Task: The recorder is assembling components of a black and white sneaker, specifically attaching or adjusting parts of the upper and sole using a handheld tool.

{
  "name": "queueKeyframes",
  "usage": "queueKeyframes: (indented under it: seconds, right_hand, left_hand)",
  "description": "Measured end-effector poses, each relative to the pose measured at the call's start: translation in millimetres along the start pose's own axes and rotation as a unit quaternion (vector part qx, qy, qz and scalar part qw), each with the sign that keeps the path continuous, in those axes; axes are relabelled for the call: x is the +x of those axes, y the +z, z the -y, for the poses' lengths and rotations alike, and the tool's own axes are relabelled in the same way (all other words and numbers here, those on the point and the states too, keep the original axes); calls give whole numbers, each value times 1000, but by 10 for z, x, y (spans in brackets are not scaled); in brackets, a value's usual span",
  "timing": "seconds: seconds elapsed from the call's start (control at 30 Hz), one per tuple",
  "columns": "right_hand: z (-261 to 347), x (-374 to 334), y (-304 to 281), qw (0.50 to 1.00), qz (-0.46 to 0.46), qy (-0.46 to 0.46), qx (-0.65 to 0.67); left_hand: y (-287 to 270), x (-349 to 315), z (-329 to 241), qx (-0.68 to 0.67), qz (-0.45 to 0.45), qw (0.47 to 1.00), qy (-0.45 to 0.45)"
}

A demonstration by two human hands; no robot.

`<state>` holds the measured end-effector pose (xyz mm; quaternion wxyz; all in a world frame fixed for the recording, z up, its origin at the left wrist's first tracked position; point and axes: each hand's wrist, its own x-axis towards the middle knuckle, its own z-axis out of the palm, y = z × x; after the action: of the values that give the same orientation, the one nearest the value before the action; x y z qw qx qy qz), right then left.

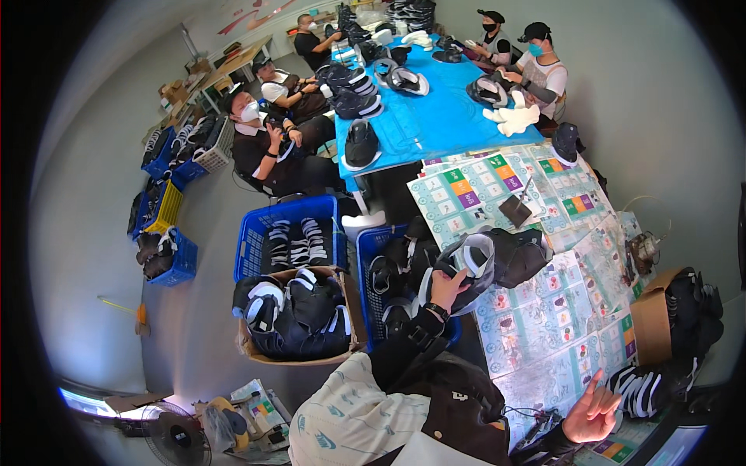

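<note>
My left hand [449,290] grips the near edge of a black and grey shoe upper with a pale lining [480,260] at the left side of the paper-covered table. Against that piece lies another black shoe upper [522,256]. My right hand [592,413] hovers near the table's lower right part with its fingers apart and nothing in them. Beside it is a stack of black uppers with white edges [639,388]. A blue crate with dark uppers [364,299] stands just left of my left hand.
Printed sheets cover the near table [536,322], where a dark flat pad [514,210] lies. A cardboard box of uppers [353,314] and another blue crate [247,237] stand at left. Co-workers sit around the blue-covered table [423,128]. A fan [176,435] stands at lower left.
</note>
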<state>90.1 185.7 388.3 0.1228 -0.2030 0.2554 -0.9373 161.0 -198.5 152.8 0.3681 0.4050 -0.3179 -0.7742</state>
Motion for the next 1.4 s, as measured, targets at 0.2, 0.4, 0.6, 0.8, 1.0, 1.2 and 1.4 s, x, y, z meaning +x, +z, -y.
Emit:
queueKeyframes:
  seconds: [0.2, 0.4, 0.6, 0.8, 1.0, 1.2, 1.4]
  right_hand:
    - [-161, 94, 150, 999, 30, 39, 1]
    - [-661, 96, 708, 703, 205, -166, -661]
    - [-618, 213, 568, 581, 170, -366, -707]
    - [-417, 402, 371, 569, -10, -406, -716]
    - [-288, 474, 209, 556, 11, -427, -713]
    - [-310, 303, -69, 515, -3, -364, -776]
    - [-401, 188, 37, 587, -46, -268, -763]
  left_hand:
    - [-209, -48, -58, -10, -6, 1000, 10]
    - [-547, -109, -201, 13, 12, 1000, 23]
    - [-560, -268, -250, -25, -26, 998, 47]
    - [-695, -229, -270, -24, -91, 994, 50]
    - [-821, -290, -402, -5, -80, 996, 40]
    - [-652, -145, -306, -31, -56, 998, 27]
    - [-691, -133, -239, -30, -54, 998, 20]
